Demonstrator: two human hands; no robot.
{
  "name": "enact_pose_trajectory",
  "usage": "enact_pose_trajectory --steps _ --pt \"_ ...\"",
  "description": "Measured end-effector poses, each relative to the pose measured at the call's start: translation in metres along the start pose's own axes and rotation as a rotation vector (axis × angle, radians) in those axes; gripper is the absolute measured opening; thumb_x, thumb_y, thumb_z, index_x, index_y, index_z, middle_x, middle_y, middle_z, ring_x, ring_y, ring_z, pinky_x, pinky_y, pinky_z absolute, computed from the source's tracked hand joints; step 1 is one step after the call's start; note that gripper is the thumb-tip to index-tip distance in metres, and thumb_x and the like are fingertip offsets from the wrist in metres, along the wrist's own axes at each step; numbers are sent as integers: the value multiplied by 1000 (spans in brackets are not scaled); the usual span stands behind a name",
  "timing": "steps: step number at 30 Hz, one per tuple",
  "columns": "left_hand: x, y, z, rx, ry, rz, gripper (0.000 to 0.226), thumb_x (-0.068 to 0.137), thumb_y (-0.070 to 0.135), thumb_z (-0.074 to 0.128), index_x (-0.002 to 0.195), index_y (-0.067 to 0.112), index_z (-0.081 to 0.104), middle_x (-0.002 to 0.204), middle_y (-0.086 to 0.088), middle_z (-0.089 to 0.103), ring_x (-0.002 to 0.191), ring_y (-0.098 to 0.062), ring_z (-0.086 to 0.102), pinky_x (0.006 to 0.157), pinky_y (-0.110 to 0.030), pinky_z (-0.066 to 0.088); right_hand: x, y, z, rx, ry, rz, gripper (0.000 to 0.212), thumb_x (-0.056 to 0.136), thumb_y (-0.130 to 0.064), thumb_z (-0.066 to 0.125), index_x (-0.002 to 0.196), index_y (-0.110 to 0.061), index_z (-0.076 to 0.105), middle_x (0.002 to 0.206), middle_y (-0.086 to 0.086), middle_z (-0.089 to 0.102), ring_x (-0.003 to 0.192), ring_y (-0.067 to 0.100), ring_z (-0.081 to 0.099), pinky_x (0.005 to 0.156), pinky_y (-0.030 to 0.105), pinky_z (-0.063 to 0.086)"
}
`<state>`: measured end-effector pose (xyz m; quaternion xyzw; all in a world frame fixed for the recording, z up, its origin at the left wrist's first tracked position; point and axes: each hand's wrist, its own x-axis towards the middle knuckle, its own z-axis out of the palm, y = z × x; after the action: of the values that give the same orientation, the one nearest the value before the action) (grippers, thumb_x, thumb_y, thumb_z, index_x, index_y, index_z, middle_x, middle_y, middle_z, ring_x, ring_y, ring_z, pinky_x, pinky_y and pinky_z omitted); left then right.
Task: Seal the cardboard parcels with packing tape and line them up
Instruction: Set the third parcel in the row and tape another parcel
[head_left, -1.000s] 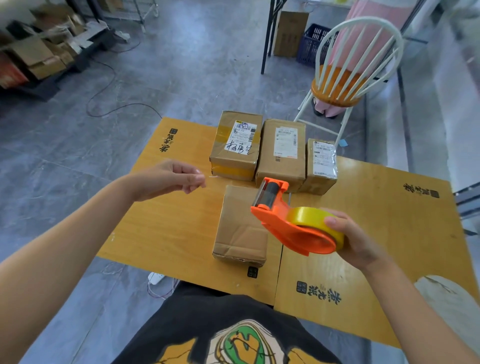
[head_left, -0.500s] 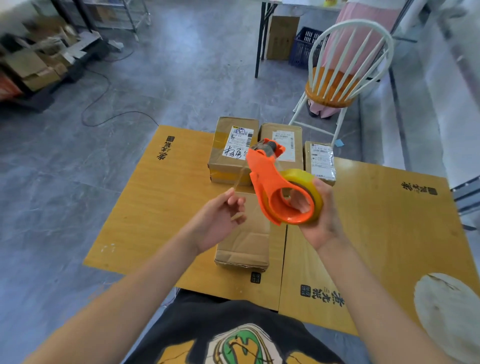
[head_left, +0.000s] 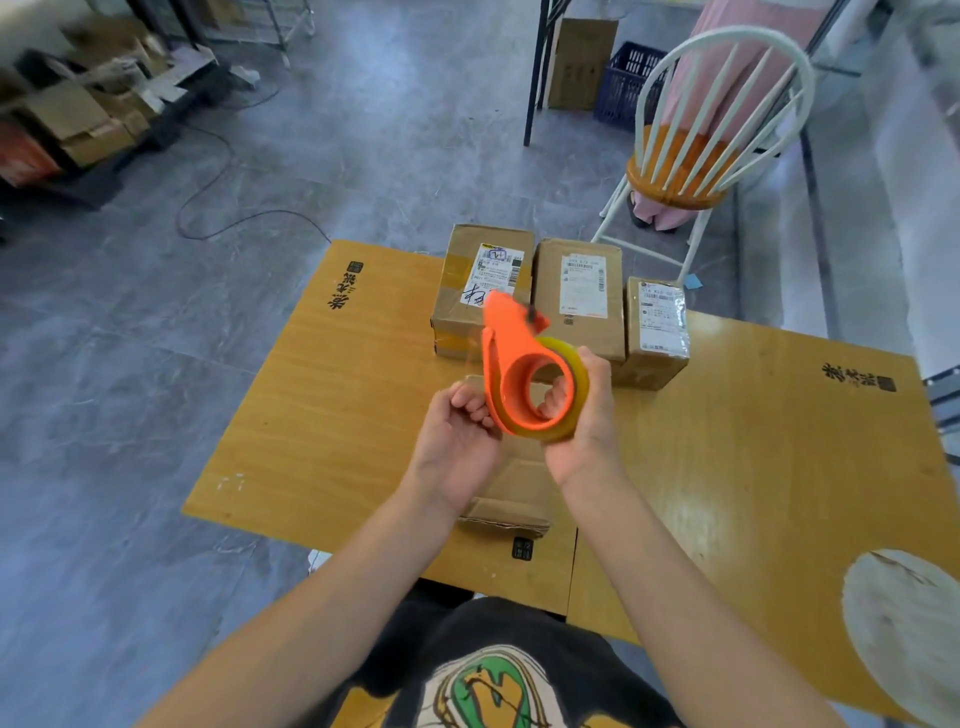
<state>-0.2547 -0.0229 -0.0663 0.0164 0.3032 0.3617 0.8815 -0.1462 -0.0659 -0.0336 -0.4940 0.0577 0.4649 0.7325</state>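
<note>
Since the camera looks down from the head, the closest thing is a black shirt with a green and yellow graphic, and two bare forearms reaching out over the wooden table.

Both hands meet above the middle of the table, up in the air. The right hand grips the orange tape dispenser: the thumb lies over the outside of the yellow tape roll and the fingers are hooked through the core. The dispenser stands on edge with its cutter end pointing away from the person. The left hand is right up against the dispenser's lower left edge with its fingers curled in. Honestly can't tell if it's pinching a tape end or anything else, it's too blurry there.

Directly under the hands a plain brown parcel lies flat near the table's front edge, mostly hidden by them.

Further back, three parcels sit in a row at the far edge, side by side, each with a white label on top: the left parcel, the middle parcel and the smaller right parcel.

Past the table there's a white spindle chair with an orange seat, a blue crate, a black cable on the grey floor, and cardboard piled on a shelf far left.
</note>
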Motion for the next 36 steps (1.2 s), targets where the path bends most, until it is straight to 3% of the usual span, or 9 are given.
enact_pose_trajectory --steps 4,8,11,15,25,30,32,34,36 --pt "-23 -32 3 26 -117 -133 33 97 15 42 64 19 41 67 4 37 62 -10 39 70 -23 36 2 -16 4 5 35 -51 25 94 -38 58 80 -18 61 61 -3 64 59 12 63 50 22 51" --pt "-27 -22 5 296 -116 -107 33 98 22 50 66 18 46 70 1 42 65 -13 43 75 -29 40 8 -31 -27 -344 69 -232 23 88 -42 68 82 -21 69 73 -4 68 71 13 64 64 26 54" --pt "-28 2 -3 508 -89 -58 22 98 20 52 76 14 50 73 0 48 67 -13 44 75 -30 41 9 -42 -69 -635 103 -442 29 86 -40 71 70 -17 63 60 -8 55 53 1 49 47 14 41" --pt "-32 11 -11 815 -139 -7 11 99 18 51 91 11 54 78 2 54 73 -11 47 73 -26 44 18 -41 -139 -1049 215 -622 53 83 -42 67 59 -6 37 53 -2 30 52 13 25 50 31 20" --pt "-34 -4 -13 1039 -165 -41 18 99 20 55 109 6 58 88 0 64 82 -14 58 80 -30 47 37 10 -233 -1664 277 -660 53 84 -38 72 58 -19 29 53 -4 32 55 21 34 59 37 32" --pt "-31 -9 -15 1117 -162 -66 23 98 23 58 111 4 59 89 1 66 83 -15 59 81 -31 48 40 29 -236 -1931 177 -669 51 76 -37 82 60 -20 37 56 -15 25 64 19 34 68 36 28" --pt "-30 -10 -17 1139 -156 -79 25 99 25 57 110 3 61 90 1 66 84 -17 59 82 -33 48 43 36 -243 -1999 167 -649 43 76 -40 82 61 -18 49 57 -12 39 67 18 37 70 35 28" --pt "-30 -12 -18 1136 -160 -95 22 99 25 57 108 5 61 90 0 65 85 -18 58 82 -34 47 42 38 -246 -2073 163 -613 37 83 -48 72 67 -16 62 64 -6 56 73 20 47 74 37 33" --pt "-29 -13 -18 1142 -158 -111 22 100 25 56 108 5 62 90 -1 65 85 -18 58 82 -34 48 39 35 -240 -2148 158 -485 51 96 -56 43 72 -18 68 68 -6 58 86 21 54 84 37 34"
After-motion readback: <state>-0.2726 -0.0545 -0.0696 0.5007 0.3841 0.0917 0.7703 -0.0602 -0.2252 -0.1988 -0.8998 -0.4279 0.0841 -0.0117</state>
